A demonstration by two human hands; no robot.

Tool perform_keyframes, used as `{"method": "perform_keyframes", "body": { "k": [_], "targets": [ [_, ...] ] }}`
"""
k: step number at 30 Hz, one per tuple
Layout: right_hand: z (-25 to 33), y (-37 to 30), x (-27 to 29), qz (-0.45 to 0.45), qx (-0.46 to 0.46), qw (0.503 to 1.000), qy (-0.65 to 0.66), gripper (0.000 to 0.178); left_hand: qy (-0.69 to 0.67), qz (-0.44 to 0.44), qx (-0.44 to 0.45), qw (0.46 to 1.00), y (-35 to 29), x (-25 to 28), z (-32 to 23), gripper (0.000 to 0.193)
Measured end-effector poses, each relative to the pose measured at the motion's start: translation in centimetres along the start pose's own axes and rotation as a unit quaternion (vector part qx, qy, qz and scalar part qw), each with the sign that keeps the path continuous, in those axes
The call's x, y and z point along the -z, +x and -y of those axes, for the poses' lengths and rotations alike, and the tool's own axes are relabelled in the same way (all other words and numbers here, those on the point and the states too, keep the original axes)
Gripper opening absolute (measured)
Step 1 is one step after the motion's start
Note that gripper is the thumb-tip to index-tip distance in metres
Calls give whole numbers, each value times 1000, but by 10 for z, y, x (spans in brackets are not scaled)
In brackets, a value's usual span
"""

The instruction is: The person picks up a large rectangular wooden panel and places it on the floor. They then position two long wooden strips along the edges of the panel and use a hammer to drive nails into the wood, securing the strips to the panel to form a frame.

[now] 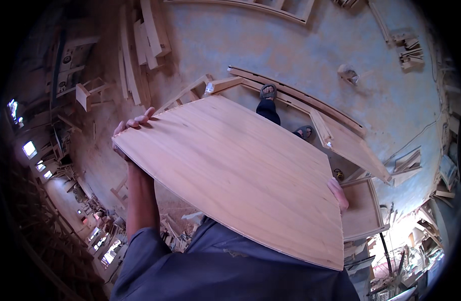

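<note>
A broad, light plywood panel (235, 175) is held up in front of my body, its grain running lengthwise. My left hand (134, 122) grips its far left corner, fingers curled over the edge and thumb side hidden. At the right edge, my right hand (338, 194) holds the panel; only some fingers show past the rim, and the rest lies behind the board. Beyond the panel, a wooden frame (296, 103) lies on the floor around two feet in sandals (304, 132), partly hidden by the board.
Long planks (132, 60) lie at the far left, near a small wooden stool-like piece (83, 96). A shallow wooden tray or drawer (361, 208) sits just right of the panel. Another wooden frame (285, 12) rests at the far edge, and wood offcuts (410, 52) lie far right.
</note>
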State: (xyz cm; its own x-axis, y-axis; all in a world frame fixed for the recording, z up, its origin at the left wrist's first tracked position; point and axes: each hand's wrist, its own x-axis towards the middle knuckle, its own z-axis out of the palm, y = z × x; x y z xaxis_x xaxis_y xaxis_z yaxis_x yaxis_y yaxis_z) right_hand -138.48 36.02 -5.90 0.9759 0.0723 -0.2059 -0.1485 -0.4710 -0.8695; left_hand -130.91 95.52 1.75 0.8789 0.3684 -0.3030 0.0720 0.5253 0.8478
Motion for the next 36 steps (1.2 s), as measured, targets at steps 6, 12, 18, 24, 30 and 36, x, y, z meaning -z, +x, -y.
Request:
{"method": "perform_keyframes", "body": {
  "k": [6, 12, 18, 24, 30, 36],
  "targets": [
    [-15, -1, 8, 29, -28, 999, -14, 37, 10, 16, -5, 1000, -2, -18, -2, 50],
    [-11, 0, 4, 12, -50, 998, 26, 37, 4, 21, 0, 1000, 3, -39, -4, 50],
    [-12, 9, 4, 20, -32, 999, 35, 35, 7, 42, -24, 999, -6, -30, -4, 53],
    [-26, 8, 8, 35, -6, 998, 45, 32, -5, 116, -41, 992, 1, -13, -2, 55],
    [-41, 9, -11, 15, -23, 990, 136, 33, 13, 189, -112, 975, 14, 12, -1, 50],
    [-38, 18, -13, 5, 17, 992, 128, 34, 196, 217, -87, 953, 8, 53, -9, 45]
  ]
}}
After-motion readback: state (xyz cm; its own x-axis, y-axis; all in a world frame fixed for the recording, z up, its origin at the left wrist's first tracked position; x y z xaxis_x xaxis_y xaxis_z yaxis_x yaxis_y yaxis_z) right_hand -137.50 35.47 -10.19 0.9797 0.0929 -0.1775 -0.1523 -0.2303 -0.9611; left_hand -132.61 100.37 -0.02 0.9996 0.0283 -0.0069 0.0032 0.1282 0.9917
